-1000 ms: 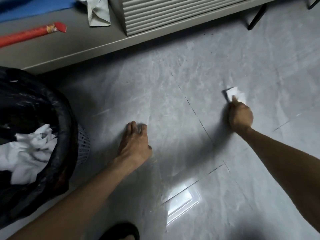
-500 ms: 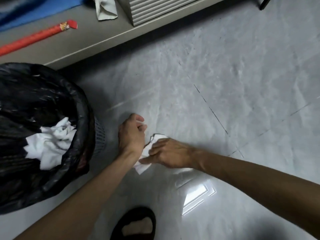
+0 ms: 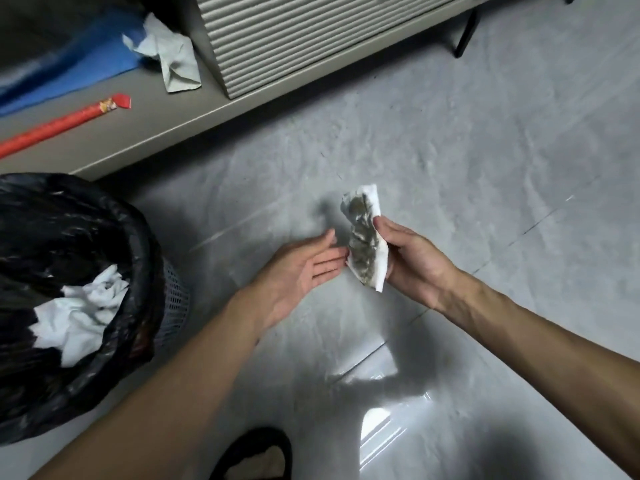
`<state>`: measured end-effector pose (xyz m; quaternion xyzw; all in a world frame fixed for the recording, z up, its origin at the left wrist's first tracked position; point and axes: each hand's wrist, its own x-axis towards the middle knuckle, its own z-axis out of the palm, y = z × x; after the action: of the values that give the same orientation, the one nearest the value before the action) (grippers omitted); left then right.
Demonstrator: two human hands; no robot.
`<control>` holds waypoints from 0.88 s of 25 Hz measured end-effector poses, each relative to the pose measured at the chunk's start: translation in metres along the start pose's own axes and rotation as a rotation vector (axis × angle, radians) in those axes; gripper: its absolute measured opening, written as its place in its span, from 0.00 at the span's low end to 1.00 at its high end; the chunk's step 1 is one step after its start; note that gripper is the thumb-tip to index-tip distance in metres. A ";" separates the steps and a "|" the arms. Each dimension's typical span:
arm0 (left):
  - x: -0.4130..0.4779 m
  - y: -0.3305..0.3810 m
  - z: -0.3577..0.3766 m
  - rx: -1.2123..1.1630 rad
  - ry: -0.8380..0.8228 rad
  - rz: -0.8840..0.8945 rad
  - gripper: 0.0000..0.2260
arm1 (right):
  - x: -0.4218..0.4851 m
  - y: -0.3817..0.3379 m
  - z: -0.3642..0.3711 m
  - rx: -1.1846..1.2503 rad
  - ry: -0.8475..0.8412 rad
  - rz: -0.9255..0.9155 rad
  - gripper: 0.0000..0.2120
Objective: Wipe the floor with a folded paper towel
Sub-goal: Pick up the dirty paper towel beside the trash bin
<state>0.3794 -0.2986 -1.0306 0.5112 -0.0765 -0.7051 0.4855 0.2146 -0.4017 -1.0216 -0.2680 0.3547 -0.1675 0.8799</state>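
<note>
1. Head view: the right hand (image 3: 412, 261) holds the paper towel (image 3: 365, 237) up above the grey floor (image 3: 450, 150), with thumb and fingers clamped on its side. The dirty face of the towel is visible.
2. The left hand (image 3: 301, 268) lies palm up just beside the towel, its fingers straight and together.
3. At the left stands a bin (image 3: 86, 237) with crumpled white paper (image 3: 79, 313) inside.
</note>
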 end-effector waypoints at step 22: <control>-0.099 0.124 0.022 0.267 0.036 0.193 0.15 | -0.031 -0.078 0.102 -0.708 -0.143 -0.285 0.11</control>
<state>0.4375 -0.2956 -0.8814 0.5740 -0.2096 -0.6294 0.4800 0.2577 -0.4127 -0.8970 -0.6125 0.2878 -0.1362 0.7235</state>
